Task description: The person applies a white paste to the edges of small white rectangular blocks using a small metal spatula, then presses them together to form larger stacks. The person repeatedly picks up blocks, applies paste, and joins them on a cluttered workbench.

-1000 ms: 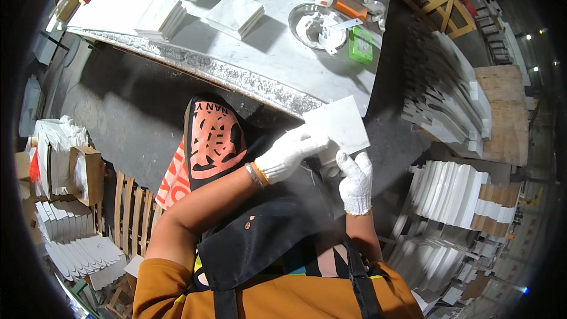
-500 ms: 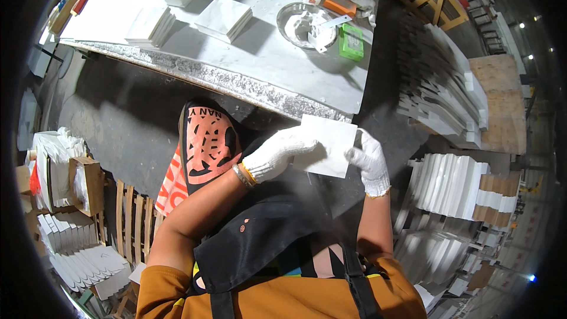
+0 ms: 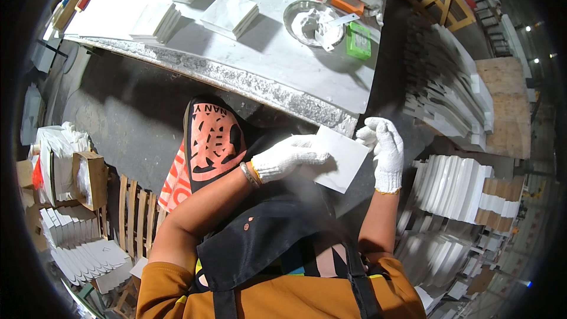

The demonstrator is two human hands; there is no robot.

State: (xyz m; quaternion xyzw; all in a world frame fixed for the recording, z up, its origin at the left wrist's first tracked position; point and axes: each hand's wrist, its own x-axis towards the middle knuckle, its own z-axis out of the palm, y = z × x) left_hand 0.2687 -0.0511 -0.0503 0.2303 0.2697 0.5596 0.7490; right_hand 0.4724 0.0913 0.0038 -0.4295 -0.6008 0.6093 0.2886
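Note:
A square white marble tile (image 3: pixel 341 159) is gripped along its left side by my left hand (image 3: pixel 290 158), which wears a white knit glove. The fingers lie over the tile's face. It is tilted, one corner pointing up toward the bench edge. Just beyond its right corner is my right hand (image 3: pixel 384 150), gloved the same way. Those fingers are loosely bent and a little apart, with nothing visible in them. Whether a fingertip still brushes the tile's corner, I cannot tell.
Ahead stands a marble-topped bench (image 3: pixel 260 68) with a rough front edge. On it are tile stacks (image 3: pixel 230 13), a metal bowl of white paste (image 3: pixel 304 23) with a scraper (image 3: pixel 342 20), a green box (image 3: pixel 358 41) and an orange block (image 3: pixel 346 3). Stone pieces (image 3: pixel 452 186) are stacked at right.
The tile has turned in my left hand and shifted slightly right and down. My right hand has come off its right edge and moved a little to the right.

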